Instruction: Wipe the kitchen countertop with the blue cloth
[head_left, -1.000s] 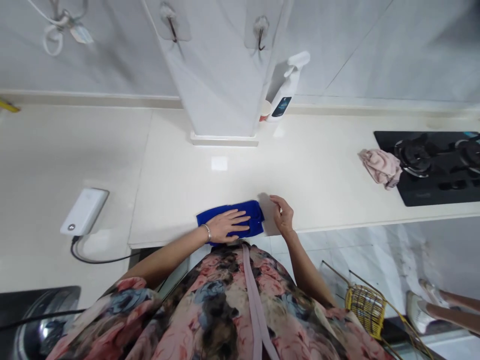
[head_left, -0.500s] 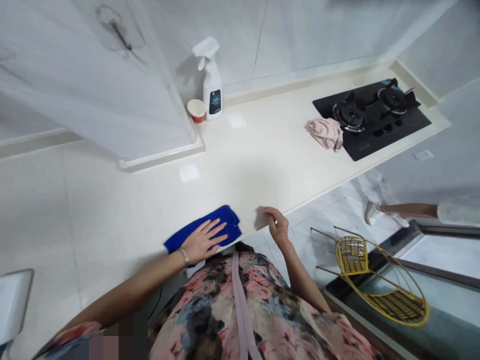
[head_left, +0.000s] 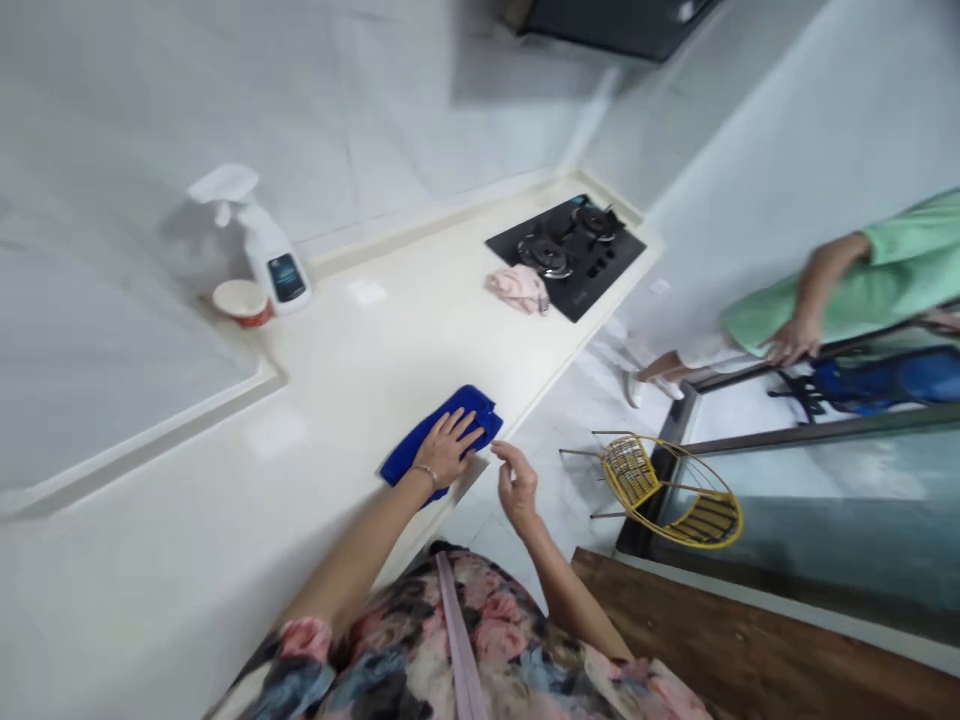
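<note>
A folded blue cloth (head_left: 416, 448) lies near the front edge of the cream countertop (head_left: 337, 380). My left hand (head_left: 444, 450) rests flat on it, fingers spread, a bracelet at the wrist. My right hand (head_left: 516, 484) hovers just off the counter's front edge, to the right of the cloth, with fingers loosely curled and nothing visible in them.
A white spray bottle (head_left: 262, 250) and a small paper cup (head_left: 240, 300) stand at the back by the wall. A pink rag (head_left: 517, 288) lies beside the black gas hob (head_left: 566, 250). A yellow wire chair (head_left: 664, 485) stands on the floor; another person in green (head_left: 855, 285) is at the right.
The camera has swung to the right, bringing the other person and glass door into view. My left hand stays on the blue cloth; my right hand has come off the counter edge.
</note>
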